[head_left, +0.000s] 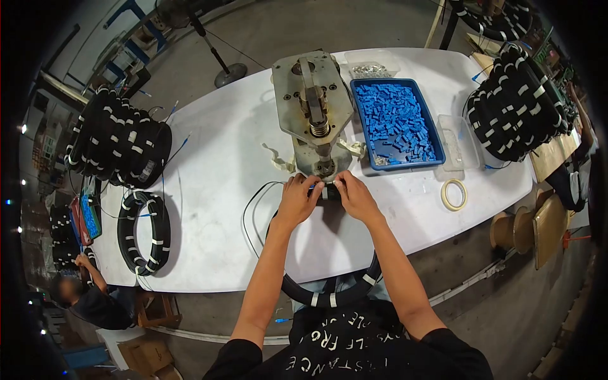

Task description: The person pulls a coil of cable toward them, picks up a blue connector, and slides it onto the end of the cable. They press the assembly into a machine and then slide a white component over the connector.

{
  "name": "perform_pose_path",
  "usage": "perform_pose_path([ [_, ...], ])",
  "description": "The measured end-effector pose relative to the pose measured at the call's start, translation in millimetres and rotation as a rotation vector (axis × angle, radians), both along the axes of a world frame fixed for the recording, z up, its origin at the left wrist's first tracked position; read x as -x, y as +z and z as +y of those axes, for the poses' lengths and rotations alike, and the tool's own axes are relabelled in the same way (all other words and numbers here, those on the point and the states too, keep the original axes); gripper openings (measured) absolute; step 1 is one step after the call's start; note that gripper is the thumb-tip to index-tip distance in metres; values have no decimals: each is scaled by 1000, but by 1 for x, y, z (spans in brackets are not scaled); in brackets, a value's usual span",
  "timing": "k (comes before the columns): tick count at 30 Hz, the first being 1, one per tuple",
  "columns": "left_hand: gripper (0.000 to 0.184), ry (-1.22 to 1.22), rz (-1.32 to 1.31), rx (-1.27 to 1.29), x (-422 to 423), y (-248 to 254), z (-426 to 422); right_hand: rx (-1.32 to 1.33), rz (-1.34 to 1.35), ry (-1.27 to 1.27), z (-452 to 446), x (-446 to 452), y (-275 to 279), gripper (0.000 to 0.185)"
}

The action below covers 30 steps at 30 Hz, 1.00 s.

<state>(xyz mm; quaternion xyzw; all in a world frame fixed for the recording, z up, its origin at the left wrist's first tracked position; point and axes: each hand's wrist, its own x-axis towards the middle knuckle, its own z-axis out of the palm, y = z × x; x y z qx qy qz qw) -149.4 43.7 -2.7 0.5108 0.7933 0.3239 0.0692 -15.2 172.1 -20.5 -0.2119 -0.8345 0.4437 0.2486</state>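
At the foot of a metal press (278, 113), my two hands are close together. My left hand (299, 200) pinches a small blue cable connector (312, 187) at the end of a thin black cable (246, 212), which loops out to the left. Thumb and fingers of my right hand (356, 197) are closed right beside the press's lower tool; what they grip is too small to make out. A black cable coil (326, 299) bound with white tape rests at the table's near edge, against my body, between my forearms.
Right of the press stands a blue tray (441, 158) of blue connector parts, near clear plastic boxes (467, 142) and a tape roll (445, 195). Stacked cable coils (120, 139) and a single coil (163, 231) lie left; more coils (516, 104) stand right. Another person (104, 304) sits at far left.
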Motion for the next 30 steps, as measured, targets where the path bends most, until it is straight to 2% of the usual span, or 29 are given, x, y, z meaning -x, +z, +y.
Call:
perform_pose_path([
  [1,19,4,-4,-1,1,1,2,79,-59,11,4,2,-1,19],
  [3,21,36,-270,11,6,2,6,161,-72,39,12,5,-2,21],
  [4,21,34,-270,12,11,-2,9,241,-82,64,16,7,-2,23],
  [6,24,-24,-33,-31,18,-11,16,240,-102,90,26,9,-6,27],
  [10,24,34,-55,-35,21,-21,23,385,-148,104,40,17,-9,35],
  [17,25,117,-24,-57,29,-37,24,208,-131,109,37,25,-9,34],
  [19,25,91,24,-43,29,-39,26,-22,-33,46,39,25,-17,32],
  [22,30,134,-4,45,28,-44,27,-139,-66,9,42,27,-26,29],
  [27,33,105,217,75,24,-41,24,-92,-38,37,47,29,-38,28],
  [30,44,235,127,129,18,-30,28,-82,-9,35,47,29,-41,29],
])
